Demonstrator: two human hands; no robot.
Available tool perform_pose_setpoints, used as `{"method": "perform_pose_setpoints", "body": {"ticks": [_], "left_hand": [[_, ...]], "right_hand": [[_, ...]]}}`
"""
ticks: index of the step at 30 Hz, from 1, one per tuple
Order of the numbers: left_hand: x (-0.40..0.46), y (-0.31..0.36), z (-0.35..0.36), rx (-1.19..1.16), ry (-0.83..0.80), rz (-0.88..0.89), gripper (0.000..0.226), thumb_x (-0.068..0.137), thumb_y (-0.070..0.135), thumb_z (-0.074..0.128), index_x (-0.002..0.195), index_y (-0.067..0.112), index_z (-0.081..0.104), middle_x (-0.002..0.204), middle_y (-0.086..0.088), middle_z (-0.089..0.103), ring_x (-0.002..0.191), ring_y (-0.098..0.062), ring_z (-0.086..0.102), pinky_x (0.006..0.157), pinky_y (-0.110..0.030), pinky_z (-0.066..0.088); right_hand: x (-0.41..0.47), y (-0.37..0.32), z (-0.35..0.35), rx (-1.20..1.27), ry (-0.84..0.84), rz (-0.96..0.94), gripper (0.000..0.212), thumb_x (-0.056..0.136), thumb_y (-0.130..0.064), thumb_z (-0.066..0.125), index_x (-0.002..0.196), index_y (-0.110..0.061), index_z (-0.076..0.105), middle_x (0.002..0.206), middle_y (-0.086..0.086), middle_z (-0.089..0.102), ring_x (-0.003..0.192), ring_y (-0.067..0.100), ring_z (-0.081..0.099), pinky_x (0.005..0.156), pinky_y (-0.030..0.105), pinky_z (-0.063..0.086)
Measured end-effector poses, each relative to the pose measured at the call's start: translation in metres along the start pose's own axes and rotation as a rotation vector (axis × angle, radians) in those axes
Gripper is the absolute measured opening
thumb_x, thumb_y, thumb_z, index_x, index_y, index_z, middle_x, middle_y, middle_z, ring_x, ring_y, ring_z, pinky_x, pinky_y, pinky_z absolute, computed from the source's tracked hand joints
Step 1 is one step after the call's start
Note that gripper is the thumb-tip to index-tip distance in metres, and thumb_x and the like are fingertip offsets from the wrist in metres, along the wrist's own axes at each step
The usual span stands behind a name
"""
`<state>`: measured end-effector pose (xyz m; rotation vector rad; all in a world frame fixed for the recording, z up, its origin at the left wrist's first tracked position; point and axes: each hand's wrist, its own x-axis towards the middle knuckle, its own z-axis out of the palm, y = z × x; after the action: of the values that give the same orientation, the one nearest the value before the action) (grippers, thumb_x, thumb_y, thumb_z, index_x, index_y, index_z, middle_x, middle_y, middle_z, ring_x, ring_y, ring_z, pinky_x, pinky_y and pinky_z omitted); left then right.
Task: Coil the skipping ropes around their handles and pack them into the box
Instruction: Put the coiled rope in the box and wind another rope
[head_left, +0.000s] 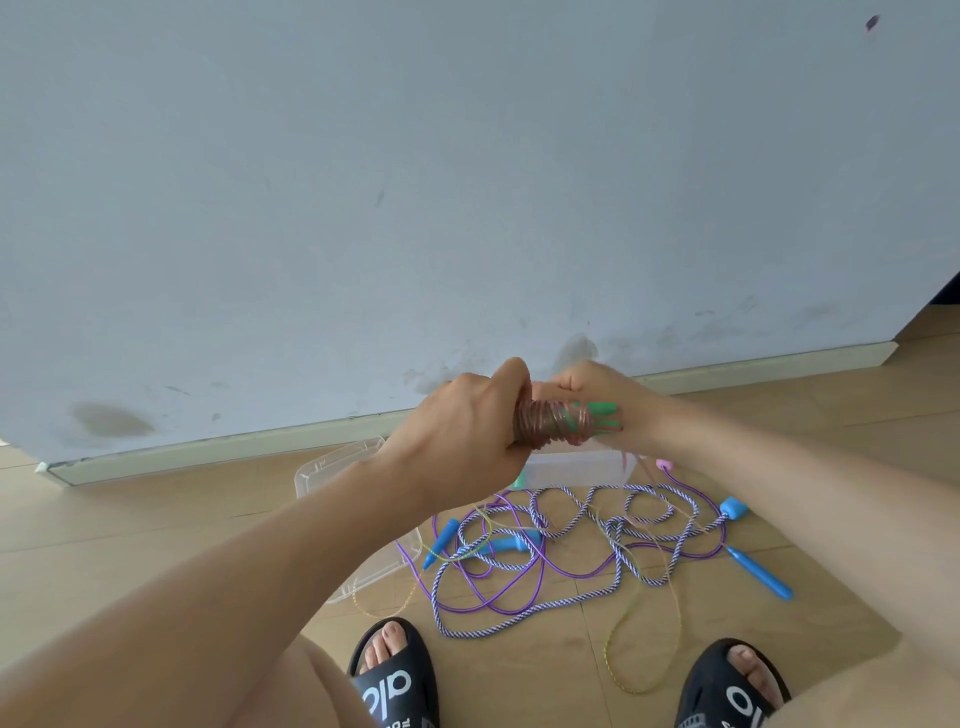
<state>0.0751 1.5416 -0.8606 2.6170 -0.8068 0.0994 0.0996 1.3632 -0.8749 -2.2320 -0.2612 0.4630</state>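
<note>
While both arms are reaching forward in the head view, the left hand (462, 426) is gripping one end of a pair of green handles (597, 413), its fingers curling around the pink rope (550, 423) coiled over them. The right hand (597, 400) is grasping the other end of the same bundle, fingers curled; the handle tips are showing just beside it. The bundle is hovering above the floor, over the clear plastic box (322, 467), which is sitting by the wall's baseboard (234, 447). On the wooden floor (156, 519), a braided purple-white rope (519, 613) with blue handles (758, 571) is lying tangled with a thin purple rope (488, 597) and a yellow rope (623, 670). Two black slides (395, 680) are showing at the bottom edge; white lettering on them is sitting upside down, partly cut off, not fully readable.
</note>
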Motion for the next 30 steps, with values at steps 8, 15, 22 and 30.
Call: {"method": "perform_pose_setpoints", "body": {"ticks": [8,15,22,30], "left_hand": [[0.017,-0.015,-0.006,-0.213,0.015,-0.421,0.008,0.079,0.011,0.058,0.084,0.005,0.055,0.074,-0.008,0.057,0.071,-0.031,0.051,0.053,-0.031,0.035],[0.015,-0.040,-0.001,0.050,-0.132,-0.442,0.007,0.082,0.018,0.053,0.083,0.013,0.047,0.084,-0.008,0.058,0.072,-0.029,0.055,0.053,-0.029,0.037],[0.011,-0.019,0.008,0.281,-0.187,-0.185,0.024,0.086,0.020,0.052,0.108,0.011,0.047,0.087,-0.009,0.057,0.071,-0.031,0.054,0.055,-0.033,0.037],[0.004,0.000,0.007,0.251,-0.177,0.090,0.024,0.087,0.027,0.054,0.104,0.015,0.044,0.080,-0.008,0.058,0.069,-0.034,0.056,0.054,-0.033,0.032]], "right_hand": [[-0.009,-0.009,0.027,0.056,0.201,0.107,0.055,0.103,-0.039,0.036,0.054,-0.016,0.043,0.052,0.000,0.044,0.055,0.019,0.040,0.060,0.032,0.032],[-0.051,-0.047,0.023,-0.326,0.245,-0.096,0.055,0.103,-0.044,0.037,0.061,-0.009,0.041,0.054,0.005,0.041,0.053,0.019,0.036,0.046,0.026,0.020],[-0.036,-0.047,-0.008,-0.403,0.380,-0.256,0.057,0.098,-0.044,0.050,0.055,-0.013,0.028,0.046,0.002,0.024,0.046,0.017,0.024,0.047,0.033,0.023],[-0.011,-0.024,-0.029,-0.169,0.121,-0.207,0.058,0.095,-0.044,0.060,0.056,-0.014,0.029,0.056,0.000,0.018,0.052,0.014,0.017,0.050,0.029,0.016]]}}
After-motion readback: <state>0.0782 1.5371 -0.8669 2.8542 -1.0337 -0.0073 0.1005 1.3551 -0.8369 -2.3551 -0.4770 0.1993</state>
